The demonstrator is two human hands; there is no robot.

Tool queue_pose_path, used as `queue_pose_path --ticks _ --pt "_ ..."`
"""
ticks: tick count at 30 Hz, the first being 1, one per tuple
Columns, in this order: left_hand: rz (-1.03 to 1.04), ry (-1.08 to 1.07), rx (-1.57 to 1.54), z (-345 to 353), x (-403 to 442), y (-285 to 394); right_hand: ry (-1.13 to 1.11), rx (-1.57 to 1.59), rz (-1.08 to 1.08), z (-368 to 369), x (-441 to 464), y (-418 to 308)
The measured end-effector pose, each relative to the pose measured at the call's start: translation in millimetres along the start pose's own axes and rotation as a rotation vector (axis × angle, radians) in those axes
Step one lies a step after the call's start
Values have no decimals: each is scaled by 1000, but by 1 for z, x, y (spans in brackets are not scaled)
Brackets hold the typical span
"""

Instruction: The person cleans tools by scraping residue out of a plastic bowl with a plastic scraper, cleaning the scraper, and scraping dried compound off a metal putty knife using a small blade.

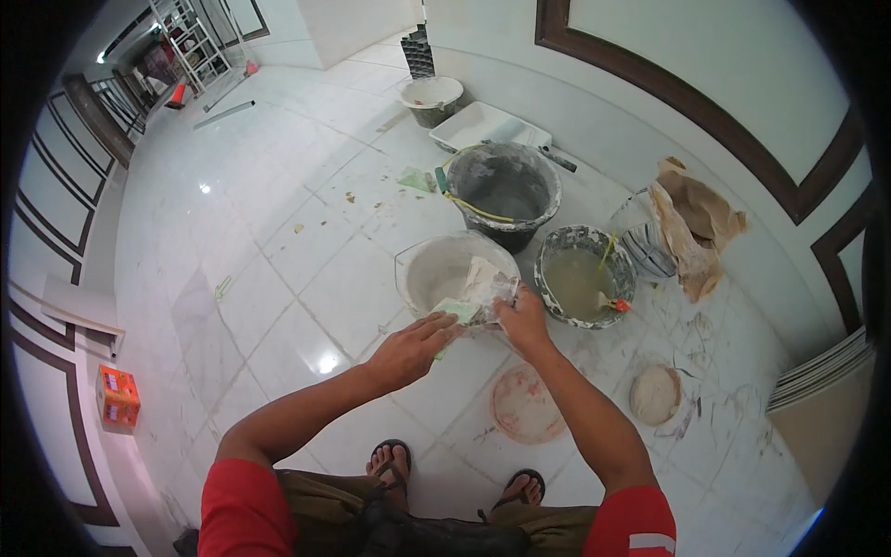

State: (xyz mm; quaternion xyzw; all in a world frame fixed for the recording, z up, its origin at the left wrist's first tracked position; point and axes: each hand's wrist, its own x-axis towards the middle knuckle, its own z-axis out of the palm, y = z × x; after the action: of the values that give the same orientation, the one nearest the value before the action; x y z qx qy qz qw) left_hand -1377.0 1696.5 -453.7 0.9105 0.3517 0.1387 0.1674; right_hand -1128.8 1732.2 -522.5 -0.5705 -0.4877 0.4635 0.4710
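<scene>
A small plastic bag (pixel 480 295) with whitish powder or paste is tilted over the rim of a white bucket (pixel 415 271). My right hand (pixel 522 320) is closed on the bag's clear, crumpled end. My left hand (pixel 413 348) is at its pale green end, with fingers pressed together around the edge; a bit of green also shows below these fingers. Pale material lies inside the bucket, partly hidden by the bag. Just right of my right hand is a splattered tub (pixel 585 278) of cloudy liquid, with a brush (pixel 613 302) in it.
Behind the white bucket stands a black bucket (pixel 506 195); a white tray (pixel 487 125) and small bucket (pixel 432 100) are farther back. A torn paper sack (pixel 691 227) leans at right. Near my feet lie a pinkish round lid (pixel 529 404) and a small round container (pixel 655 394).
</scene>
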Motion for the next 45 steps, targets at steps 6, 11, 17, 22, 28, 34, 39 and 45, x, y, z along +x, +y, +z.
queue_pose_path --ticks 6,11,17,22,28,34,39,45 --pt "-33 56 -43 -3 6 2 -17 18 14 4 3 6" --pt "-46 63 -113 -3 8 0 -33 118 63 7 2 8" --pt "-40 113 -129 6 10 -2 -46 192 128 3 -6 -14" --pt "-59 128 -125 10 12 0 -32 161 92 7 -1 2" --pt "-97 149 -96 9 21 -8 -215 137 100 28 -15 8" --pt "-139 212 -215 0 14 6 -166 209 183 17 -5 -5" --pt "-150 239 -204 2 15 -10 -164 123 110 30 -11 11" --pt "-143 150 -242 12 13 11 -58 -48 58 19 3 17"
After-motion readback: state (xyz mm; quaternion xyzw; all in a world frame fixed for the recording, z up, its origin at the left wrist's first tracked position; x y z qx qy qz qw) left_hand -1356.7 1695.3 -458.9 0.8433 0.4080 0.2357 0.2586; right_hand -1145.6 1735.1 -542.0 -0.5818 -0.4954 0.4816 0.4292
